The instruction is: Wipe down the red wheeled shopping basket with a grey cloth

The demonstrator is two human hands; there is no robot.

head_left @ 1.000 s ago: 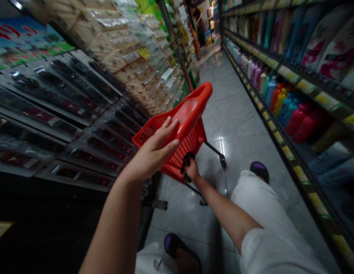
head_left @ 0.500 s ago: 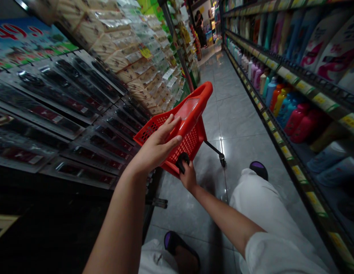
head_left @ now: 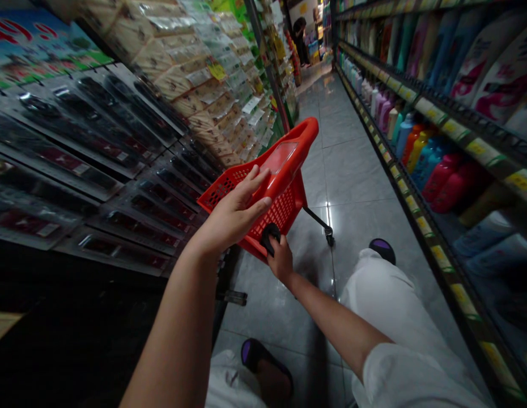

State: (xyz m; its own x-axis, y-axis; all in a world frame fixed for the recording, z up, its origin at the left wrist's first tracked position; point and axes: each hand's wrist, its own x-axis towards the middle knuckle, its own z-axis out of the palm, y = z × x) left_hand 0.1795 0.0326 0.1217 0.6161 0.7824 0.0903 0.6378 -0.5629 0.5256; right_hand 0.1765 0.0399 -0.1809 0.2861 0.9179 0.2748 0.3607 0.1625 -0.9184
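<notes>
A red plastic shopping cart point(head_left: 293, 204) with a perforated basket stands tilted in view, ahead of my feet. Across its near left rim lies my left hand point(head_left: 233, 212), fingers stretched and thumb apart, touching the red plastic. Lower down, my right hand point(head_left: 281, 260) is closed around a black ring-shaped part, like a wheel point(head_left: 270, 238), at the cart's near side. The fingertips of that hand are partly hidden by the ring. A thin black leg with a caster point(head_left: 329, 235) reaches the floor right of the basket.
Packaged goods hang on a rack point(head_left: 89, 147) at the left, close to the cart. Shelves of bottles point(head_left: 442, 175) line the right side. Grey floor tiles point(head_left: 352, 170) run between them toward a person point(head_left: 300, 39) far down the aisle. My slippered feet point(head_left: 263, 360) are below.
The view has shifted slightly. Both hands keep their places on the cart, and the black part has moved slightly left with my right hand. The far person has changed posture.
</notes>
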